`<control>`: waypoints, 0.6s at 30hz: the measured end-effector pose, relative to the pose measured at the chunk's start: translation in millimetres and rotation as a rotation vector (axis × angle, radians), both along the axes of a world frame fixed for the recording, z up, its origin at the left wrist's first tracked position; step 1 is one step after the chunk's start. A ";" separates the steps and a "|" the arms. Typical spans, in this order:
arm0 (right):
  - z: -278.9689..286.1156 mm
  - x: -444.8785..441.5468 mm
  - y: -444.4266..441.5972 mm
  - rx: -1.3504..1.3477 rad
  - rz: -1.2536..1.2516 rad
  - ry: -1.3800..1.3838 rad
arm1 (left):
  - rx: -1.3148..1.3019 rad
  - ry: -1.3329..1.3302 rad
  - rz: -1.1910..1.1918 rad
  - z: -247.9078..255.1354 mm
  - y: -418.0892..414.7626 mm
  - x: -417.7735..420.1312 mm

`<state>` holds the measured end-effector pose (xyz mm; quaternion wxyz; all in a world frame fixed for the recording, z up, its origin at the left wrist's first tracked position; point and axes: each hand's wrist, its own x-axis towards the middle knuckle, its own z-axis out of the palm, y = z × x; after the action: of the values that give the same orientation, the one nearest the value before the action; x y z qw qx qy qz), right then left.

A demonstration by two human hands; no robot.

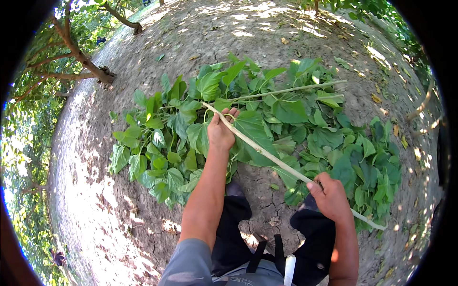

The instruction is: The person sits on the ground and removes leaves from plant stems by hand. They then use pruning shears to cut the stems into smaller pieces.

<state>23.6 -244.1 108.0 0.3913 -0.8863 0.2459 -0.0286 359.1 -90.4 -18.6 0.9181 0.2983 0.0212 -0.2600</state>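
A long, pale branch runs slantwise in front of me, its lower right stretch stripped of leaves. My right hand grips it near its lower end, thumb along the top. Farther up, my left hand is palm up with its fingers curled around the branch near the thinner end. Large green leaves hang close to that hand, beside the branch. Beneath both hands, a pile of leafy cuttings spreads across the ground.
Another bare stem lies across the far side of the pile. Loose leaves are heaped on the right. Cracked dry soil shows between my feet. A tree trunk leans at the upper left. A white rod-like object is at my waist.
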 end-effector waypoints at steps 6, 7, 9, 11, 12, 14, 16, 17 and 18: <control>-3.8 -1.1 -2.9 0.092 -0.032 -0.023 | -0.065 -0.019 0.012 -3.4 1.5 1.7; -5.6 -2.0 -4.1 0.101 -0.038 -0.039 | -0.076 -0.019 0.019 -2.5 0.7 0.7; -6.9 -2.4 -4.5 0.129 -0.050 -0.067 | -0.098 -0.018 0.031 -0.8 -1.0 -0.9; -7.0 -2.4 -4.5 0.166 -0.065 -0.088 | -0.113 0.002 0.042 0.8 -3.1 -1.6; -7.0 -1.2 -3.6 0.168 -0.058 -0.094 | -0.130 0.009 0.050 -6.3 0.4 4.6; -7.3 0.0 -3.0 0.171 -0.048 -0.104 | -0.062 -0.063 0.041 -20.1 7.3 15.4; -6.5 1.2 -2.1 0.167 -0.044 -0.123 | 0.112 -0.222 0.010 -25.3 13.7 21.5; -5.8 2.0 -1.4 0.167 -0.040 -0.134 | 0.070 -0.166 -0.038 -27.9 17.7 23.0; -6.0 0.5 -3.2 0.161 -0.047 -0.121 | 0.022 -0.105 -0.097 -28.6 14.8 19.4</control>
<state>24.1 -247.3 102.0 0.4749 -0.8425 0.2441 -0.0716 378.5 -75.7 -47.1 0.9009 0.3224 -0.0385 -0.2880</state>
